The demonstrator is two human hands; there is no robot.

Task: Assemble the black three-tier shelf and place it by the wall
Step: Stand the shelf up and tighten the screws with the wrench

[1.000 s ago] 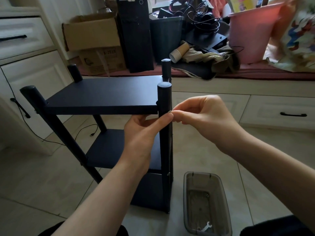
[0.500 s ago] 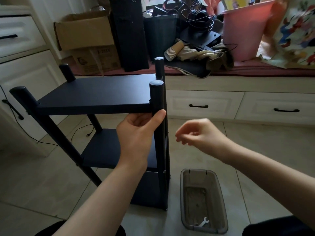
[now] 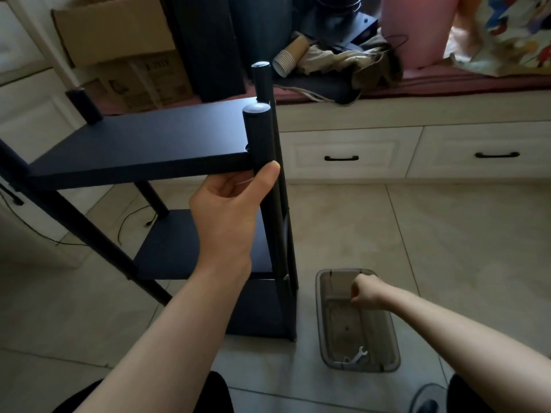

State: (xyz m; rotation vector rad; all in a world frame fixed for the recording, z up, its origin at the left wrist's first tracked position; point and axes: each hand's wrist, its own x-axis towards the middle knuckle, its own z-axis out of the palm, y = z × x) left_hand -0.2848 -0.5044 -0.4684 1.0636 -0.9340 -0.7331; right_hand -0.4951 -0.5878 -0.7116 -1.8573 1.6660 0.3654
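Three tiers are already standing on the black shelf (image 3: 143, 144), upright at ten o'clock on the floor. Left hand (image 3: 229, 210) is wrapping its near post; right hand (image 3: 365, 292) is dipping curled into the tray (image 3: 393, 347) at five o'clock, contents unclear. Fastening and moving it wallward are seemingly remaining.

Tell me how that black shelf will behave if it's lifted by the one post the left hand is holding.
The black shelf would probably swing or tilt, since the left hand holds one corner post and the boards reach well off to the side. It looks stiff: three boards between round posts. The smooth post may slip in the grip.
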